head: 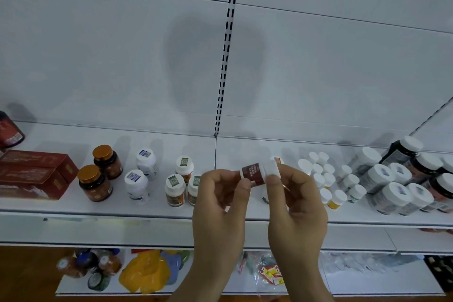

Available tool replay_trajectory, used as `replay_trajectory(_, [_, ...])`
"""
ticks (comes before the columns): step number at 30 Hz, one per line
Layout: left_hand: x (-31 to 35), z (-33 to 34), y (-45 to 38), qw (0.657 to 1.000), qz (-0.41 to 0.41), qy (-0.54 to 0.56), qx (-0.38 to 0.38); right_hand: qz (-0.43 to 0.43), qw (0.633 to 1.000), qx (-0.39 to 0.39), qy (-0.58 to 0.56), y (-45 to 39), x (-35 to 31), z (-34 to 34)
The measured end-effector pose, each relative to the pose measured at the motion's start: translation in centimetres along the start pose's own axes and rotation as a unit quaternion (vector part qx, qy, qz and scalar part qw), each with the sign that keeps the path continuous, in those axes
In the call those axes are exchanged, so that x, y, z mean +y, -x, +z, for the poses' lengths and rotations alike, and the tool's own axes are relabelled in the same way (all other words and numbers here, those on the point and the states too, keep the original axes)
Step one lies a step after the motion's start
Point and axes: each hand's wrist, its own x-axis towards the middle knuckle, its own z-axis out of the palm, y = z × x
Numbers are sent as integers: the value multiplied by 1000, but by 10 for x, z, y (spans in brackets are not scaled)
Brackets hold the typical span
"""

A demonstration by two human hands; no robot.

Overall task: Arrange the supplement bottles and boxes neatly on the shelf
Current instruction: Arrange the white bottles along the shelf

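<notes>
Head view of a white shelf with supplement stock. Both hands hold one small bottle in the air, just in front of the shelf's middle. The bottle lies on its side, long axis running left to right, white cap toward the right. Its dark red label carries pale print too small to read. The left hand pinches the base end between thumb and fingers; the right hand pinches the cap end.

On the shelf, from the left: two red boxes lying flat, gold lettering illegible; two amber jars with copper lids; two white bottles with blue code stickers on their caps; three bottles with green code stickers. Right of the hands stand a cluster of small white-capped bottles, then larger white-capped bottles packed closely. The hands hide part of the shelf behind them. A lower shelf holds yellow packets and more bottles, blurred.
</notes>
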Motion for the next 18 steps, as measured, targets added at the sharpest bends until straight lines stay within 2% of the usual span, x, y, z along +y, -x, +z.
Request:
replay_trajectory(2, [-1, -1, 0, 995, 80, -57, 25, 23, 1000, -10, 5, 0, 0, -2])
replay_trajectory(5, [-7, -5, -5, 955, 233, -179, 36, 25, 999, -32, 21, -2, 1, -3])
replay_trajectory(7, [-10, -6, -8, 935, 286, -208, 31, 27, 999, -37, 26, -3, 5, -4])
replay_trajectory(15, [-16, -7, -10, 891, 387, -237, 10, 88, 989, -98, 63, -10, 10, -12])
replay_trajectory(18, [-20, -9, -12, 893, 381, -238, -13, 139, 985, -103, -1, -19, 5, -18])
